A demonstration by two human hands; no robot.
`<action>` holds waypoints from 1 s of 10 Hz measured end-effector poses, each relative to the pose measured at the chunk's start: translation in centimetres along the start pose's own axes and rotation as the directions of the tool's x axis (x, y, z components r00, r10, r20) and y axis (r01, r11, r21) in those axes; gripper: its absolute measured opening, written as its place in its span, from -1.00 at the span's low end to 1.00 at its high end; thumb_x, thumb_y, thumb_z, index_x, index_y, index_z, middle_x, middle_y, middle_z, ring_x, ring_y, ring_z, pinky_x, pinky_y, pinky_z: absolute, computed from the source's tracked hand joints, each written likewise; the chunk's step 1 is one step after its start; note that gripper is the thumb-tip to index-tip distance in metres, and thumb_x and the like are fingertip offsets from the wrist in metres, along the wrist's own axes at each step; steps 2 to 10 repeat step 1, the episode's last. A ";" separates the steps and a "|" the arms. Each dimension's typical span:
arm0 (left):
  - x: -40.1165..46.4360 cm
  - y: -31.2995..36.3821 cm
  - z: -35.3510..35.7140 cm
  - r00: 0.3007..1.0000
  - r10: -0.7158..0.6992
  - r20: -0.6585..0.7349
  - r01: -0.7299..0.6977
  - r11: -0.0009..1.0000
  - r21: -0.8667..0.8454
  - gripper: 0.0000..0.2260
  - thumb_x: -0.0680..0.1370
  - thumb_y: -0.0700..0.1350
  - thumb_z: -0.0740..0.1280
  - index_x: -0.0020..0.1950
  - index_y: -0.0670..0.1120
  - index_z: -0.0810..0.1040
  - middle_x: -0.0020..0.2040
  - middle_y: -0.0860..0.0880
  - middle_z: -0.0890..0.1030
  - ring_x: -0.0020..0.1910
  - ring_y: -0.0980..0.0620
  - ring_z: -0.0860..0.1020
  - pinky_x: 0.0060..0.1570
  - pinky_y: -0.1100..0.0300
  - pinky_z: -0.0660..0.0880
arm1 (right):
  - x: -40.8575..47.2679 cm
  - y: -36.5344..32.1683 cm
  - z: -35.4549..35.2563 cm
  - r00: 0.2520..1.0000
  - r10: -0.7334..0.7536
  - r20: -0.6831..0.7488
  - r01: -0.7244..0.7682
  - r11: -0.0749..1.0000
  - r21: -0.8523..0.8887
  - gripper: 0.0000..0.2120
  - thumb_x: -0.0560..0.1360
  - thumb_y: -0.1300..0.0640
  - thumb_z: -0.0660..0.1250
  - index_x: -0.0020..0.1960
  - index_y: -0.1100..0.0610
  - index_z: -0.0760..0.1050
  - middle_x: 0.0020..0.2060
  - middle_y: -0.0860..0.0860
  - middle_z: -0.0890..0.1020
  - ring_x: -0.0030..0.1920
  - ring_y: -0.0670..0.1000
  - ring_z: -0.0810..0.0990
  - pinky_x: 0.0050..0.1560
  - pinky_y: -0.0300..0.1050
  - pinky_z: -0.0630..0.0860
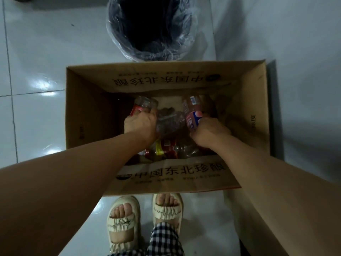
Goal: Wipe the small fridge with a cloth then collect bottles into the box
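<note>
Now 2 hands, 2 bottles (145, 106), box (166, 71).

one cardboard box (88, 111), one bin (151, 28) with a plastic liner, two hands, left hand (140, 124) and right hand (208, 133), two sandals (122, 224). bottles (191, 111) inside: at least four, exact number unclear.

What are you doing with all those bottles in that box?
A person is standing over an open cardboard box on the floor, with both hands down inside it. The left hand grips a clear bottle with a red label, and the right hand grips a pink bottle. More empty bottles lie under them in the box. A bin lined with a bag stands just beyond the box.
</note>
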State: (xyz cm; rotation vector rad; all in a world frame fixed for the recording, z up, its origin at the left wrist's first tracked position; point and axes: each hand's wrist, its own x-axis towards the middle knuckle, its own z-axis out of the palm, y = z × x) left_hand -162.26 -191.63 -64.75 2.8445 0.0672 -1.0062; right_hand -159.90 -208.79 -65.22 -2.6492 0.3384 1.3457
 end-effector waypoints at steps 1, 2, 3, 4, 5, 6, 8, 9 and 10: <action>-1.4 -0.4 -2.0 1.000 0.018 0.007 -0.019 0.996 0.082 -0.35 0.46 0.03 0.40 0.45 -0.02 0.18 0.34 -0.10 0.40 0.29 -0.11 0.41 0.17 0.02 0.40 | -2.6 0.1 -0.2 0.997 -0.069 -0.029 0.068 0.997 -0.026 -0.38 0.47 -0.01 0.36 0.44 0.05 0.18 0.23 0.14 0.44 0.19 0.16 0.47 0.15 0.10 0.50; -1.4 -0.4 -2.0 1.000 0.018 0.007 -0.019 0.996 0.082 -0.35 0.46 0.03 0.40 0.45 -0.02 0.18 0.34 -0.10 0.40 0.29 -0.11 0.41 0.17 0.02 0.40 | -2.6 0.1 -0.2 0.997 -0.069 -0.029 0.068 0.997 -0.026 -0.38 0.47 -0.01 0.36 0.44 0.05 0.18 0.23 0.14 0.44 0.19 0.16 0.47 0.15 0.10 0.50; -1.4 -0.4 -2.0 1.000 0.018 0.007 -0.019 0.996 0.082 -0.35 0.46 0.03 0.40 0.45 -0.02 0.18 0.34 -0.10 0.40 0.29 -0.11 0.41 0.17 0.02 0.40 | -2.6 0.1 -0.2 0.997 -0.069 -0.029 0.068 0.997 -0.026 -0.38 0.47 -0.01 0.36 0.44 0.05 0.18 0.23 0.14 0.44 0.19 0.16 0.47 0.15 0.10 0.50; -1.4 -0.4 -2.0 1.000 0.018 0.007 -0.019 0.996 0.082 -0.35 0.46 0.03 0.40 0.45 -0.02 0.18 0.34 -0.10 0.40 0.29 -0.11 0.41 0.17 0.02 0.40 | -2.6 0.1 -0.2 0.997 -0.069 -0.029 0.068 0.997 -0.026 -0.38 0.47 -0.01 0.36 0.44 0.05 0.18 0.23 0.14 0.44 0.19 0.16 0.47 0.15 0.10 0.50; -1.4 -0.4 -2.0 1.000 0.018 0.007 -0.019 0.996 0.082 -0.35 0.46 0.03 0.40 0.45 -0.02 0.18 0.34 -0.10 0.40 0.29 -0.11 0.41 0.17 0.02 0.40 | -2.6 0.1 -0.2 0.997 -0.069 -0.029 0.068 0.997 -0.026 -0.38 0.47 -0.01 0.36 0.44 0.05 0.18 0.23 0.14 0.44 0.19 0.16 0.47 0.15 0.10 0.50; -1.4 -0.4 -2.0 1.000 0.018 0.007 -0.019 0.996 0.082 -0.35 0.46 0.03 0.40 0.45 -0.02 0.18 0.34 -0.10 0.40 0.29 -0.11 0.41 0.17 0.02 0.40 | -2.6 0.1 -0.2 0.997 -0.069 -0.029 0.068 0.997 -0.026 -0.38 0.47 -0.01 0.36 0.44 0.05 0.18 0.23 0.14 0.44 0.19 0.16 0.47 0.15 0.10 0.50; -1.4 -0.4 -2.0 1.000 0.018 0.007 -0.019 0.996 0.082 -0.35 0.46 0.03 0.40 0.45 -0.02 0.18 0.34 -0.10 0.40 0.29 -0.11 0.41 0.17 0.02 0.40 | -2.6 0.1 -0.2 0.997 -0.069 -0.029 0.068 0.997 -0.026 -0.38 0.47 -0.01 0.36 0.44 0.05 0.18 0.23 0.14 0.44 0.19 0.16 0.47 0.15 0.10 0.50; -1.4 -0.4 -2.0 1.000 0.018 0.007 -0.019 0.996 0.082 -0.35 0.46 0.03 0.40 0.45 -0.02 0.18 0.34 -0.10 0.40 0.29 -0.11 0.41 0.17 0.02 0.40 | -2.6 0.1 -0.2 0.997 -0.069 -0.029 0.068 0.997 -0.026 -0.38 0.47 -0.01 0.36 0.44 0.05 0.18 0.23 0.14 0.44 0.19 0.16 0.47 0.15 0.10 0.50; -1.4 -0.4 -2.0 1.000 0.018 0.007 -0.019 0.996 0.082 -0.35 0.46 0.03 0.40 0.45 -0.02 0.18 0.34 -0.10 0.40 0.29 -0.11 0.41 0.17 0.02 0.40 | -2.6 0.1 -0.2 0.997 -0.069 -0.029 0.068 0.997 -0.026 -0.38 0.47 -0.01 0.36 0.44 0.05 0.18 0.23 0.14 0.44 0.19 0.16 0.47 0.15 0.10 0.50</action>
